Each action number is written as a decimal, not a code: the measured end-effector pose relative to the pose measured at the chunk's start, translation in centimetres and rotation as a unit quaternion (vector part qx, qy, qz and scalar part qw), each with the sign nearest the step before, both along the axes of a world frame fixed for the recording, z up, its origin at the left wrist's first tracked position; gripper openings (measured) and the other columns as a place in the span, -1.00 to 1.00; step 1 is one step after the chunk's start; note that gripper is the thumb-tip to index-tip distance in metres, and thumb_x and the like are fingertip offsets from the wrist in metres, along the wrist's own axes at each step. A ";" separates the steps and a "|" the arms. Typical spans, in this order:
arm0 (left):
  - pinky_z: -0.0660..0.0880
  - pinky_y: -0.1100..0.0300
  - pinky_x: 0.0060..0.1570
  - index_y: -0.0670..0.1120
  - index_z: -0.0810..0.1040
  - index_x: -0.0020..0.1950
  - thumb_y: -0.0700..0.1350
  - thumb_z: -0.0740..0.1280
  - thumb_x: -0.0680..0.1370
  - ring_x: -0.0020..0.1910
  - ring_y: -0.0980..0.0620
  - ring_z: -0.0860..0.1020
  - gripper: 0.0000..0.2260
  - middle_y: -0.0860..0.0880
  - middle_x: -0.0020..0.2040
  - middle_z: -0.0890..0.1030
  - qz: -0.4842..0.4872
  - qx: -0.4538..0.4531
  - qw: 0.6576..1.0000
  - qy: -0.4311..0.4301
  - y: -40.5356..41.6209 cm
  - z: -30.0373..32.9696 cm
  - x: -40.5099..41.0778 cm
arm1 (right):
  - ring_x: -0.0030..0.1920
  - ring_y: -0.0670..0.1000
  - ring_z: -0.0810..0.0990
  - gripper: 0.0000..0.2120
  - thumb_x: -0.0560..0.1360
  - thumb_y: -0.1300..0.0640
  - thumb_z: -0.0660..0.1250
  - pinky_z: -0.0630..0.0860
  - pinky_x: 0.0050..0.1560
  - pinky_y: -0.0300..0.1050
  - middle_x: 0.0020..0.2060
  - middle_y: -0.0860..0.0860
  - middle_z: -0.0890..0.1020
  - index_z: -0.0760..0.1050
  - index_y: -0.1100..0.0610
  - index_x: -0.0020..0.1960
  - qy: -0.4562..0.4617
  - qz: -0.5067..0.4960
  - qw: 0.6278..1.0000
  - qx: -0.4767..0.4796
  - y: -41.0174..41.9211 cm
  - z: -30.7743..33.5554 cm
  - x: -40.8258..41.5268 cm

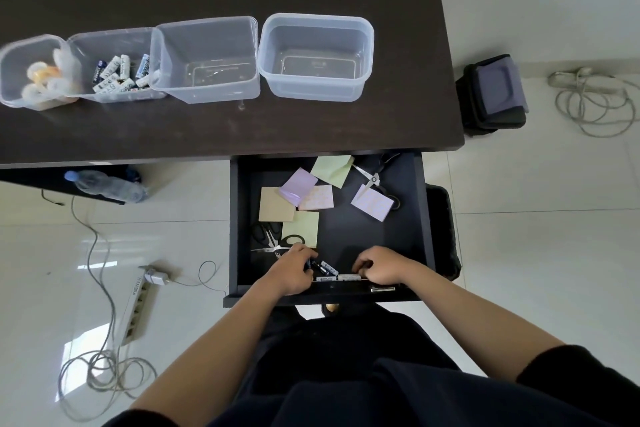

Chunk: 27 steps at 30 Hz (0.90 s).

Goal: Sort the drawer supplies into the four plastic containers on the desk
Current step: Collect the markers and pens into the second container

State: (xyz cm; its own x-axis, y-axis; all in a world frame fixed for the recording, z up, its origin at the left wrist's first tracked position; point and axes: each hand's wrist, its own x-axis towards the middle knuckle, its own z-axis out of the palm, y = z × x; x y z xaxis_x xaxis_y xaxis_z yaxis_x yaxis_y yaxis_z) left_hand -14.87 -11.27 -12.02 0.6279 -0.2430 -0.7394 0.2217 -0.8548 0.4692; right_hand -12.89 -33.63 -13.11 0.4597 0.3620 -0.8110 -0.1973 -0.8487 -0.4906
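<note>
Both hands work at the near edge of the open drawer [408,218]; left hand [294,270] fingers curled around batteries [327,269]; right hand [379,269] fingers curled, contents hidden, cannot tell; sticky notes [300,224] and scissors [273,239] lie farther in; four containers [316,94] line the surface [242,128], two right ones empty.

Four plastic containers [316,57]; six sticky-note pads [276,204]; two scissors [277,242] visible; loose drawer batteries [327,268] uncountable.

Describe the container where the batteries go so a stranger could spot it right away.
On the dark desk stands a row of four clear plastic tubs. Take the second from the left. It alone holds a pile of batteries; its left neighbour holds tape rolls, the others nothing.
</note>
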 end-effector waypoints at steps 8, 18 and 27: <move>0.32 0.22 0.26 -0.10 0.44 0.33 -0.25 0.22 0.53 0.25 -0.05 0.45 -0.64 -0.03 0.29 0.41 -0.015 -0.001 1.000 0.001 0.6 0.1 0.8 | 0.12 0.00 0.53 -0.68 0.51 0.17 0.29 0.47 0.15 -0.14 0.13 -0.03 0.51 0.49 0.03 0.26 -0.061 0.009 0.998 -0.001 2.7 -0.4 0.1; 0.35 0.12 0.33 -0.09 0.43 0.32 -0.30 0.20 0.49 0.24 -0.02 0.47 -0.60 -0.09 0.21 0.46 0.026 -0.020 0.999 -0.026 2.1 -0.3 0.9 | 0.17 0.07 0.50 -0.57 0.49 0.23 0.27 0.44 0.17 -0.14 0.17 0.04 0.49 0.42 0.02 0.35 -0.007 0.035 0.999 0.006 4.7 -0.8 -0.6; 0.33 0.34 0.21 -0.16 0.46 0.27 -0.43 0.12 0.46 0.20 0.04 0.46 -0.58 -0.09 0.20 0.45 0.130 -0.086 0.985 -0.077 2.8 0.3 1.6 | 0.10 0.01 0.48 -0.60 0.50 0.22 0.27 0.44 0.14 -0.15 0.09 0.00 0.52 0.46 -0.09 0.29 -0.003 0.025 1.000 0.008 4.7 -0.7 -0.7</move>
State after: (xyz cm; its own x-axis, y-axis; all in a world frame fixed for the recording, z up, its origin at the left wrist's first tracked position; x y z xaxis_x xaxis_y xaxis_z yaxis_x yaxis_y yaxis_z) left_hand -13.31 -8.49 -11.77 0.7870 -0.1721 -0.5925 0.3377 -0.6835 0.6471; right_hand -13.64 -28.95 -13.82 0.4449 0.3983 -0.8021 -0.1514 -0.8493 -0.5057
